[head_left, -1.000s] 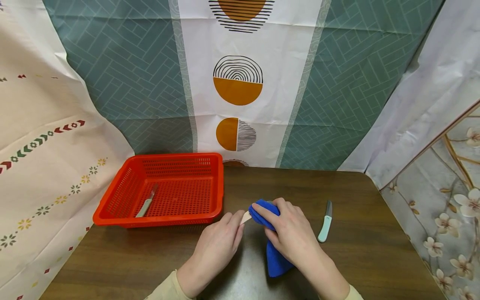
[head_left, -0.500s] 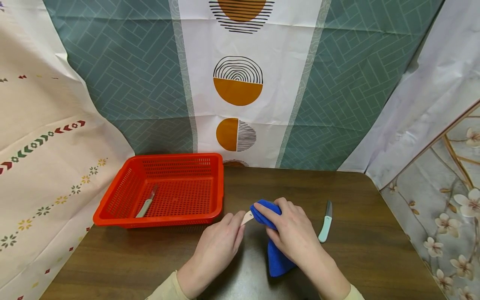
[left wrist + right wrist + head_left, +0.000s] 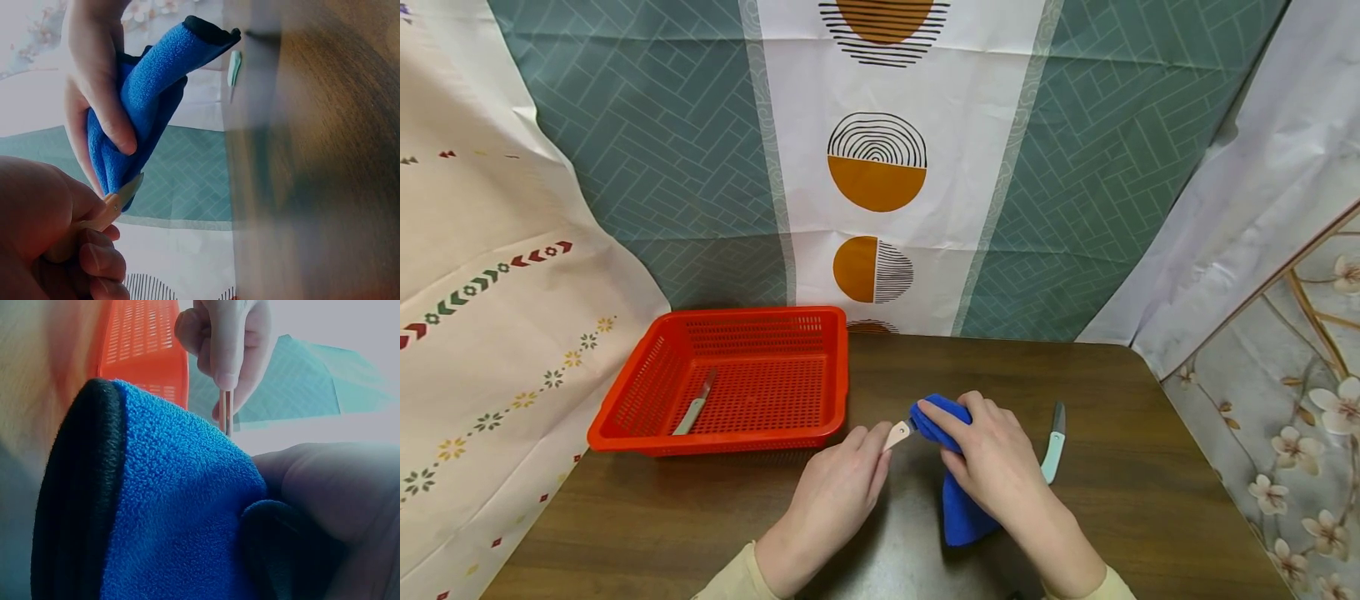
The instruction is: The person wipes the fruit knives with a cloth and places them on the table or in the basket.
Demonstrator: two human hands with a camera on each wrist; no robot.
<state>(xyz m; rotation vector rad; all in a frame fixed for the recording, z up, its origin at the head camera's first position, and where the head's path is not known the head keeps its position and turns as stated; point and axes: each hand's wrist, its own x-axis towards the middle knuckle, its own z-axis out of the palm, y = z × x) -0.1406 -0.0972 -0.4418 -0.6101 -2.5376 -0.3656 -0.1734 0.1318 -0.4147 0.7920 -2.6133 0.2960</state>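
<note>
A small knife with a smooth cream handle (image 3: 898, 435) and a shiny metal blade (image 3: 131, 190) is in the middle, up over the table (image 3: 1150, 483). The left hand (image 3: 838, 475) grips it by the handle, with the fingers curled round. That likely keeps those fingers away from the sharp part.

The right hand (image 3: 996, 454) holds a fuzzy blue cloth (image 3: 966, 512) with a black edge. The cloth is bunched up next to the blade, and one end hangs down below the hand. The thick folds probably help keep the skin safe. In the left wrist view the tip peeks out in front of the cloth, so I cannot tell if the cloth goes all the way round.

A knife with a mint green handle (image 3: 1054, 454) lies on the table near the right wrist. Its handle points toward the person, which may make it easy to pick up.

On the left sits a red plastic basket (image 3: 715, 442) full of little holes. A knife with a pale grey-green handle (image 3: 690, 414) lies inside, maybe so it stays put.
</note>
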